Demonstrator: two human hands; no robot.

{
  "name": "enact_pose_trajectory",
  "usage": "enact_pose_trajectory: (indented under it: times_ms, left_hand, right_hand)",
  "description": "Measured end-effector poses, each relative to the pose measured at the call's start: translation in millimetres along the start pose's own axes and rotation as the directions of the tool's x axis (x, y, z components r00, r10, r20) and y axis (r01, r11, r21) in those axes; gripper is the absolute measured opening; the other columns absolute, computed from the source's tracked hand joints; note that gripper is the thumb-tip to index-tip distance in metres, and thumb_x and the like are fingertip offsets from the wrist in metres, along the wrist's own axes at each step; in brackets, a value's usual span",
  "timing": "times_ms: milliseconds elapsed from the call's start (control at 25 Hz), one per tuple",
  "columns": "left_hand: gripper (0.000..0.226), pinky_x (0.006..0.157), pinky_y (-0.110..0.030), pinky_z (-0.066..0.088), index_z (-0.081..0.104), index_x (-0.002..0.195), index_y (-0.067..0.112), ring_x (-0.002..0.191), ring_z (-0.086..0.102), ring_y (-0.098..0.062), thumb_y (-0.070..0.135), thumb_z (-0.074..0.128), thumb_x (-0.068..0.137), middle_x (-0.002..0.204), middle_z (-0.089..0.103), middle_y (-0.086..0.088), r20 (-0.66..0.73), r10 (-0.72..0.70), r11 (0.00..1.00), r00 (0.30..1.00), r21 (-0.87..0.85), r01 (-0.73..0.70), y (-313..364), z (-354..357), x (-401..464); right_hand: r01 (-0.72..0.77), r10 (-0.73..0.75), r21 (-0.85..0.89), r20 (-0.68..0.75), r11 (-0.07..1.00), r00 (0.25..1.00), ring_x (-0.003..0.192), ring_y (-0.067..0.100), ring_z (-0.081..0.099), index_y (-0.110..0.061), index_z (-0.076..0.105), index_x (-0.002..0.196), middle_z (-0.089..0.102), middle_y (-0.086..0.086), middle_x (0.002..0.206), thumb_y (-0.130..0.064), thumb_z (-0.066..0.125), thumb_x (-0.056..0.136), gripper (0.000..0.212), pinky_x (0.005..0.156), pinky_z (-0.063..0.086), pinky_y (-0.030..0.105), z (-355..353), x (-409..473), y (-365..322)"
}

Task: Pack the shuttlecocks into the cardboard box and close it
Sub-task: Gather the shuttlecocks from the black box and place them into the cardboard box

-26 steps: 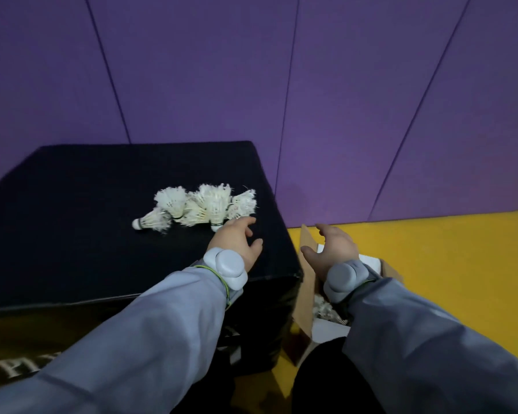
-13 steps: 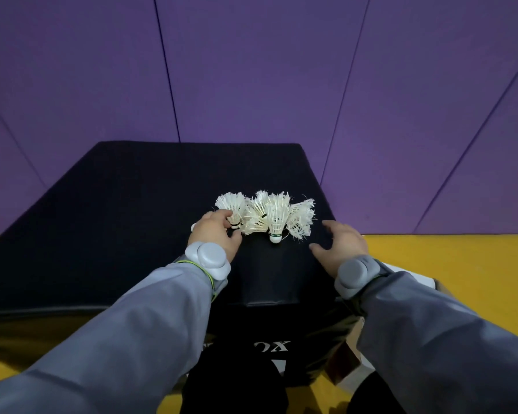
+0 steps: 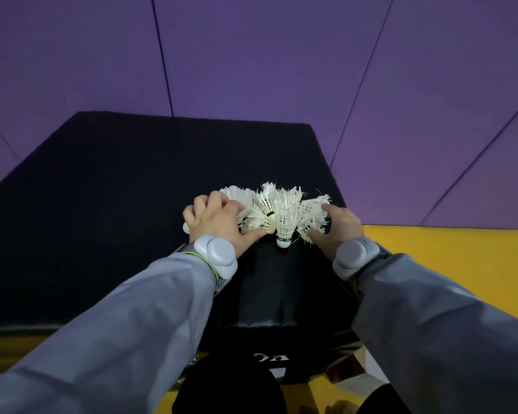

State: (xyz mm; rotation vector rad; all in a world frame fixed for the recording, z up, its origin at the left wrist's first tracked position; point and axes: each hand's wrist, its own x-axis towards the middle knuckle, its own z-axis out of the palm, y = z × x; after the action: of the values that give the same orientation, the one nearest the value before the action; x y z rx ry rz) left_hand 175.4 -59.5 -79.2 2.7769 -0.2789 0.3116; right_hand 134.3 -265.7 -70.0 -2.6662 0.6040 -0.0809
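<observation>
Several white feather shuttlecocks lie bunched near the front right of a black padded block. My left hand curls over the left side of the bunch, fingers on the feathers, with one cork tip poking out at its left. My right hand presses against the right side of the bunch, thumb and fingers touching the feathers. The cardboard box shows only as a brown and white corner at the lower right, mostly hidden behind my right sleeve.
Purple padded wall panels rise behind the block. Yellow floor runs to the right and below. My dark knees fill the bottom centre.
Both hands moved from apart onto the shuttlecock bunch. The left went from the near edge to gripping its left side; the right came up from the box to its right side.
</observation>
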Motion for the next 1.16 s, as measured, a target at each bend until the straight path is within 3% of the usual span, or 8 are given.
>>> enact_pose_trajectory:
  times_ms: [160, 440, 800, 1160]
  left_hand:
    - [0.060, 0.102, -0.039, 0.024, 0.064, 0.107, 0.028, 0.118, 0.036, -0.025, 0.071, 0.061, 0.065, 0.118, 0.049, 0.006, 0.002, 0.009, 1.000, 1.000, 0.015, -0.009, 7.4, 5.6, 9.3]
    - [0.028, 0.098, -0.031, 0.013, 0.069, 0.094, 0.028, 0.118, 0.037, -0.022, 0.051, 0.062, 0.079, 0.112, 0.052, 0.009, -0.031, 0.050, 0.995, 0.998, -0.089, -0.053, 9.1, 5.7, 9.6]
    - [0.024, 0.098, -0.035, 0.018, 0.071, 0.097, 0.025, 0.116, 0.039, -0.023, 0.043, 0.059, 0.083, 0.112, 0.055, 0.007, -0.104, 0.043, 0.997, 0.994, -0.054, -0.049, 18.1, -28.7, 3.7]
    - [0.021, 0.097, -0.039, 0.025, 0.071, 0.093, 0.026, 0.114, 0.042, -0.025, 0.041, 0.059, 0.084, 0.112, 0.057, 0.004, -0.186, -0.060, 0.998, 0.981, -0.042, 0.053, 25.4, -66.2, -8.4]
  right_hand:
    - [-0.031, 0.033, 0.072, -0.023, 0.997, 0.999, 0.125, 0.028, 0.048, -0.017, 0.050, 0.133, 0.049, 0.008, 0.136, -0.029, 0.067, 0.083, 0.054, 0.103, 0.042, 0.036, 6.5, 9.8, -1.3]
    - [0.012, 0.000, 0.125, -0.096, 0.992, 0.995, 0.112, 0.033, 0.054, -0.010, 0.067, 0.110, 0.059, 0.013, 0.122, -0.019, 0.058, 0.087, 0.026, 0.093, 0.045, 0.037, 4.9, 15.0, 1.0]
    - [-0.018, 0.036, 0.130, -0.139, 0.991, 0.990, 0.114, 0.033, 0.053, -0.013, 0.066, 0.109, 0.061, 0.012, 0.120, -0.025, 0.055, 0.088, 0.027, 0.099, 0.044, 0.041, -32.0, -5.6, 3.8]
    - [0.011, 0.023, 0.153, -0.223, 0.988, 0.975, 0.111, 0.033, 0.056, -0.013, 0.068, 0.106, 0.063, 0.011, 0.117, -0.026, 0.057, 0.087, 0.025, 0.094, 0.046, 0.041, -52.9, -34.2, 3.6]
